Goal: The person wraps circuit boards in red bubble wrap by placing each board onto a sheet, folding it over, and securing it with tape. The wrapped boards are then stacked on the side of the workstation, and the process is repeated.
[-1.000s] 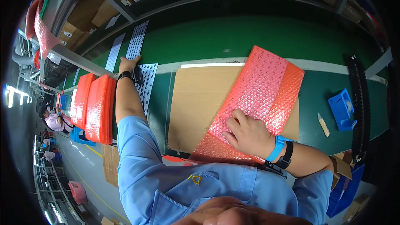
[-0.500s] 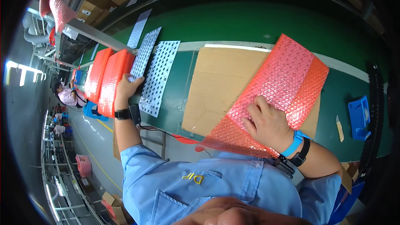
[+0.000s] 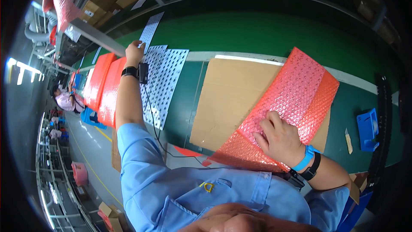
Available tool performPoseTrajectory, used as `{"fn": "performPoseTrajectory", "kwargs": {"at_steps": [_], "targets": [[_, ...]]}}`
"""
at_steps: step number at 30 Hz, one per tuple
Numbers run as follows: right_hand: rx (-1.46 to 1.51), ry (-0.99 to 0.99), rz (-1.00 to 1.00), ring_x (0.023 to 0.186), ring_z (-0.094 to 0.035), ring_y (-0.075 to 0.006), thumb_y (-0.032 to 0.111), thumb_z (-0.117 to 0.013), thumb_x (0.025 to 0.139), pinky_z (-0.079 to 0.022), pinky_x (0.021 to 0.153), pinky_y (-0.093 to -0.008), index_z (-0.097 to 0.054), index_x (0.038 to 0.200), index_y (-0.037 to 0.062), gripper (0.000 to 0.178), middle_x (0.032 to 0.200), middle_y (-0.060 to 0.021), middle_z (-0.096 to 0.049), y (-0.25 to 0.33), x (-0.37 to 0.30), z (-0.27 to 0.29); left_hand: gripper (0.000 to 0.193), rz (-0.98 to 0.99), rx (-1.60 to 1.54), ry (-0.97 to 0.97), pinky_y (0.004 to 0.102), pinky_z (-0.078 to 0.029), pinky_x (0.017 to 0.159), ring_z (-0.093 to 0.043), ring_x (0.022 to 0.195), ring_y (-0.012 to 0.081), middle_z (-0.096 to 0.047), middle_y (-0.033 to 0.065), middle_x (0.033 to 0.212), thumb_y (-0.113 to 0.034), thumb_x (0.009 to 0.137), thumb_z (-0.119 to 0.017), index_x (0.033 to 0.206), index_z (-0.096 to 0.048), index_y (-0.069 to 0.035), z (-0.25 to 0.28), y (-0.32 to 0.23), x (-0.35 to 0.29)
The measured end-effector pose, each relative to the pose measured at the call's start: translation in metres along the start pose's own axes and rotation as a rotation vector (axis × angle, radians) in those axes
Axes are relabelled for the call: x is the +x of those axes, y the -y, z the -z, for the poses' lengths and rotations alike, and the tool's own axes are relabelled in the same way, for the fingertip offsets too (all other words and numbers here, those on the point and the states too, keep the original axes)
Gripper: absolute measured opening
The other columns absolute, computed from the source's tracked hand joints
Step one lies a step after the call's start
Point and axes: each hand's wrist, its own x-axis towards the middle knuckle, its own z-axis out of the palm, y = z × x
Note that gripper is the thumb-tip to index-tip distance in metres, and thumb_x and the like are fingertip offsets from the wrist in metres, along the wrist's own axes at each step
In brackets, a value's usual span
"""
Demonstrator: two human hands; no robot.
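Observation:
My left hand point(image 3: 135, 53) is stretched forward, fingers bent round the near end of a pale dotted panel point(image 3: 152, 26) lying on the green belt. Two more pale panels with dark dots lie side by side below it; the right one point(image 3: 171, 86) shows in full, the left one point(image 3: 155, 58) partly behind my wrist. My right hand point(image 3: 281, 137) has its fingers curled on a red bubble-wrap bag point(image 3: 300, 90), thumb apart from them. A dotted pattern shows through the bag, which lies aslant over a cardboard sheet point(image 3: 231, 90).
Stacked red bubble-wrapped packs point(image 3: 101, 77) stand left of my left arm. At the right are a blue holder point(image 3: 367, 131) and a small cutter-like tool point(image 3: 348, 141). A metal frame post point(image 3: 96, 34) rises beyond the packs. A black cable point(image 3: 155, 120) hangs from my left wrist.
My left hand has let go of one panel, which now lies beside the other, and has reached farther forward to the panel on the belt. My right hand stays on the bag.

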Motion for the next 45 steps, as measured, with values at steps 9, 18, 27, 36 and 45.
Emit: {"fn": "performPoseTrajectory", "kwargs": {"at_steps": [9, 18, 27, 36, 45], "targets": [[-0.01, 0.084, -0.04, 0.061, -0.063, -0.0231, 0.029, -0.072, 0.084, -0.051, 0.047, -0.0343, -0.058, 0.095, 0.0081, 0.028, 0.099, -0.011, -0.052, -0.036, 0.024, 0.0, 0.096, 0.17, 0.159, 0.178, 0.0393, -0.044, 0.107, -0.055, 0.128, 0.0367, -0.056, 0.0257, 0.137, -0.053, 0.071, -0.082, 0.139, -0.047, 0.005, -0.092, 0.019, 0.091], [-0.08, 0.073, -0.017, 0.063, -0.063, -0.0207, 0.034, -0.069, 0.085, -0.049, 0.045, -0.0312, -0.058, 0.094, 0.0097, 0.029, 0.099, -0.0099, -0.053, -0.071, 0.031, -0.008, 0.113, 0.222, 0.057, 0.193, 0.0407, -0.044, 0.106, -0.054, 0.127, 0.039, -0.055, 0.0298, 0.135, -0.055, 0.063, -0.086, 0.143, -0.035, 0.006, -0.114, -0.006, 0.115], [-0.055, 0.029, -0.007, 0.064, -0.063, -0.0219, 0.033, -0.068, 0.086, -0.05, 0.047, -0.0326, -0.058, 0.093, 0.0088, 0.028, 0.099, -0.0116, -0.053, -0.061, 0.01, -0.004, 0.096, 0.001, -0.118, -0.166, 0.0431, -0.044, 0.103, -0.056, 0.122, 0.0403, -0.057, 0.0292, 0.129, -0.053, 0.066, -0.084, 0.131, -0.044, 0.004, -0.049, -0.125, 0.082], [0.005, 0.014, -0.002, 0.062, -0.063, -0.0251, 0.03, -0.066, 0.087, -0.052, 0.05, -0.0372, -0.056, 0.098, 0.0065, 0.028, 0.098, -0.0136, -0.052, -0.027, -0.022, 0.01, 0.086, -0.301, -0.531, -0.594, 0.0438, -0.042, 0.103, -0.052, 0.118, 0.0373, -0.053, 0.022, 0.124, -0.043, 0.075, -0.084, 0.132, -0.042, 0.005, -0.012, -0.187, 0.009], [0.116, -0.007, 0.031, 0.072, -0.065, -0.03, 0.025, -0.065, 0.089, -0.053, 0.055, -0.0406, -0.057, 0.1, 0.0052, 0.024, 0.098, -0.0144, -0.052, -0.03, -0.051, 0.008, 0.086, 0.118, -1.822, 0.989, 0.0479, -0.052, 0.096, -0.061, 0.113, 0.0368, -0.056, 0.0241, 0.131, -0.064, 0.086, -0.056, 0.144, -0.04, -0.002, 0.118, -0.271, -0.209]]}}
